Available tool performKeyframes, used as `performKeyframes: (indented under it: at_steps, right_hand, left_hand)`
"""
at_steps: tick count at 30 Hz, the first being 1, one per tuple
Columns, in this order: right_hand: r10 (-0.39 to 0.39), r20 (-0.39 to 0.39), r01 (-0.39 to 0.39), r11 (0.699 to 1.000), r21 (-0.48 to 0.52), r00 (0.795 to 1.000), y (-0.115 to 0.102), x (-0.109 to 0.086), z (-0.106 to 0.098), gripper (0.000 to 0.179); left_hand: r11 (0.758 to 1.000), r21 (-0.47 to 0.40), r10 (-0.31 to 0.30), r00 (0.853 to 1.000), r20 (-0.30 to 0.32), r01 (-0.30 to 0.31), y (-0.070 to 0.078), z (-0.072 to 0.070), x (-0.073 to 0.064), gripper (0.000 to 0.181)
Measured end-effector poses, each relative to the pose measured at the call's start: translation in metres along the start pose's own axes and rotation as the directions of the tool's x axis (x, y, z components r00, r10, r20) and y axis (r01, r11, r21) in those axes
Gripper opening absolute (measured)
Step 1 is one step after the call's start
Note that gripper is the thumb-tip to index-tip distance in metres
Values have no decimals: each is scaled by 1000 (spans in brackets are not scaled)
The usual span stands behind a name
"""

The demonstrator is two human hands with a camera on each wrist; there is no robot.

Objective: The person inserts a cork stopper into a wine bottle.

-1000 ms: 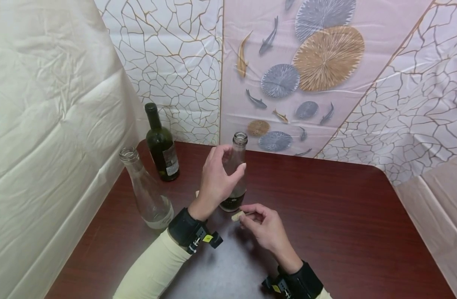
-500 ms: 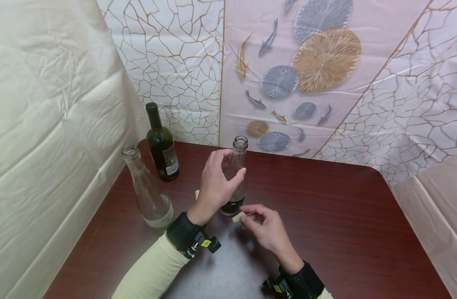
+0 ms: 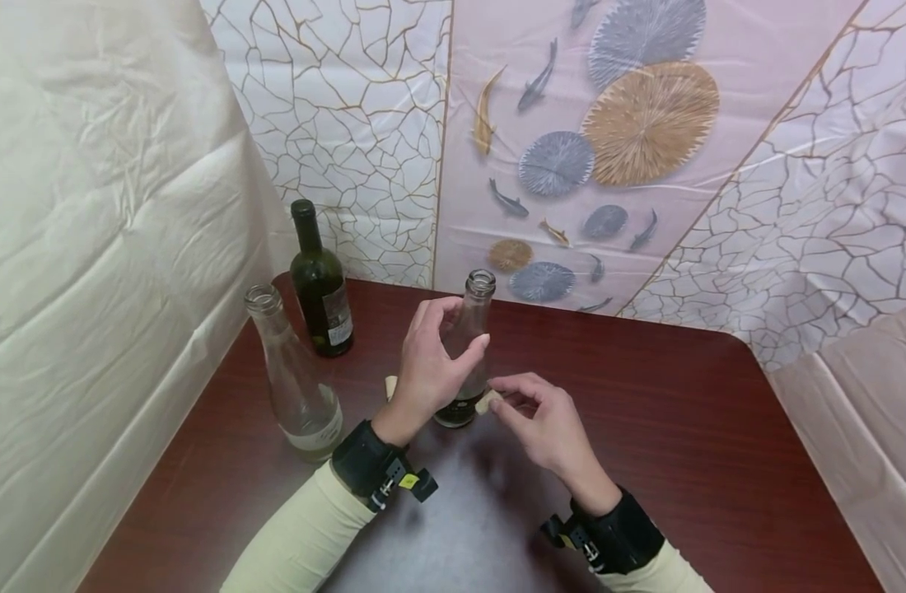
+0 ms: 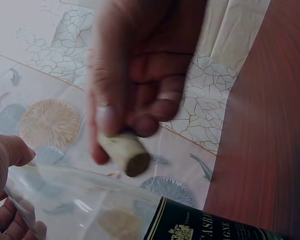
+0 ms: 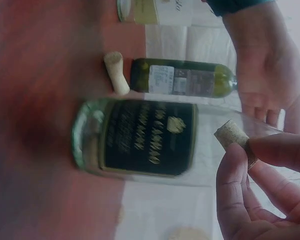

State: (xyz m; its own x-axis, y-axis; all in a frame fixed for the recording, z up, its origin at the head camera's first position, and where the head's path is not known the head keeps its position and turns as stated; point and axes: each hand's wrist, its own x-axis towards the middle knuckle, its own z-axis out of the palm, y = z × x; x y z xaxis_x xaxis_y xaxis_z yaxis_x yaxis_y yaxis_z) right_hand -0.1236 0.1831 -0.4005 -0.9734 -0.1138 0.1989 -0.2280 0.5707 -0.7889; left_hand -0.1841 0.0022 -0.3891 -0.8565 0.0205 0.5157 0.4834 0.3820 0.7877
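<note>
Left hand [image 3: 432,360] reaches forward from the lower left, fingers and thumb curled round the upper part of the dark-labelled bottle [image 5: 152,140]. Right hand [image 3: 548,422] slants in from the lower right, thumb and fingertips pinching 1 held cork [image 5: 234,135].

From left to right on the table [image 3: 631,395]: a clear bottle [image 3: 296,383] stands upright, mouth up, and a green bottle [image 3: 321,288] stands upright behind it. A loose cork [image 5: 117,73] lies on its side, partly hidden behind the left wrist in the head view. Next comes the dark-labelled bottle, mouth up, long axis nearly upright, neck leaning slightly right. The held cork is just right of its lower part, long axis aslant, free end pointing down and leftward; whether they touch, I cannot tell.
</note>
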Motion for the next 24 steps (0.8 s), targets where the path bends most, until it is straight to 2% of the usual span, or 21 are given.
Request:
performKeyframes:
  at_steps: [10,24]
  right_hand:
    - [-152,-23,149,983,-111,988,-22,21,-31,24]
    - [-276,20,273,935,-226,961,-52,39,-56,23]
  left_hand:
    - [1000,12,-5,1000,7,5,-1,2,-1,50]
    - [1000,27,-7,1000,-4,8,-1,5,-2,51]
